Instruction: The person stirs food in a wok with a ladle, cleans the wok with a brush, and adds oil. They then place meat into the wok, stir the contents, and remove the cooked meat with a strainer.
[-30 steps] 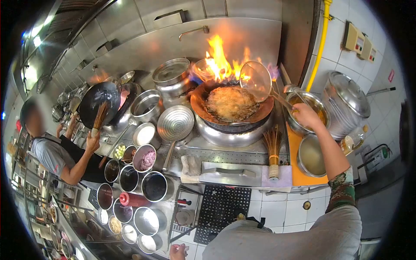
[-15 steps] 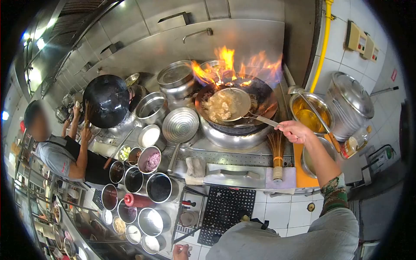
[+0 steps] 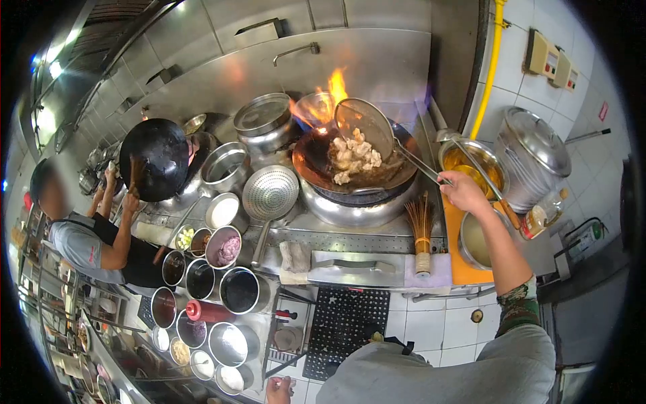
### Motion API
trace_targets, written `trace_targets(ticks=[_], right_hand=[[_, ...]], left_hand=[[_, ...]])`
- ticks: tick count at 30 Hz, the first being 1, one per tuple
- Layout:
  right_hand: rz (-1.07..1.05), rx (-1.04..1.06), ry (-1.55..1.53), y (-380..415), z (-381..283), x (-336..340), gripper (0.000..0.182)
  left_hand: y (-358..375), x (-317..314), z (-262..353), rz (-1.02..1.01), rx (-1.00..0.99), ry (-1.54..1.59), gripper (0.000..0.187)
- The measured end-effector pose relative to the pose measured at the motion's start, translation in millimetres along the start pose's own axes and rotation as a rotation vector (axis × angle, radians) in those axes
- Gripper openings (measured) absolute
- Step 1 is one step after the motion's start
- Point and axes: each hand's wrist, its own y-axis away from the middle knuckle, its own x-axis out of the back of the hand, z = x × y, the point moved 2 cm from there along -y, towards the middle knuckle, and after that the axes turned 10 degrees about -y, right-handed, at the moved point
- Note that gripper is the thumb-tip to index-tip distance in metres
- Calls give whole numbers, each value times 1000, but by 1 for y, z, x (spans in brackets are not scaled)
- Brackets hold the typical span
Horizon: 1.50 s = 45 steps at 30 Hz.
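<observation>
My right hand (image 3: 464, 190) is closed around the handle of a mesh strainer (image 3: 377, 121). The strainer is tilted up on edge over a wok (image 3: 397, 178), its bowl facing left. Pale, browned chunks of food (image 3: 354, 156) lie at the strainer's lower rim and in the wok. Flames (image 3: 330, 94) rise at the wok's far edge. Low at the bottom edge of the view, my left hand (image 3: 280, 390) hangs with its fingers curled in; whether it holds anything is hidden.
A perforated ladle (image 3: 270, 192) lies left of the wok. A bamboo brush (image 3: 422, 236) lies on the front ledge, and a bowl of oil (image 3: 474, 168) stands right. Several seasoning pots (image 3: 239, 289) fill the left cart. A co-worker (image 3: 94, 236) handles another wok (image 3: 155, 161).
My right hand has tipped the strainer from nearly flat to upright, and the chunks have slid out toward the wok. The flames are smaller. The whole view has shifted slightly.
</observation>
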Motion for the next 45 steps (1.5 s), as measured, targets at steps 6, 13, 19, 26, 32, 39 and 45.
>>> trace_targets(ticks=[6,13,19,26,32,39,45], right_hand=[[142,109,131,20,-32,7,24],[76,273,284,29,-25,-18,24],[118,196,248,34,-68,-8,23],[34,117,476,16,-42,-25,24],[234,58,311,18,-38,6,30],[57,-166,24,-15,-10,-12,24],[17,-168,14,-29,15,16,15]], left_hand=[[1,0,6,-22,-17,7,19],[-3,1,-8,-20,-25,23,19],[1,7,0,-8,-47,-19,19],[0,7,-11,-34,-3,27,18],[1,10,-29,18,38,76,18],[-13,7,-28,-73,-54,95,17],[-13,21,-32,-29,-21,57,17]])
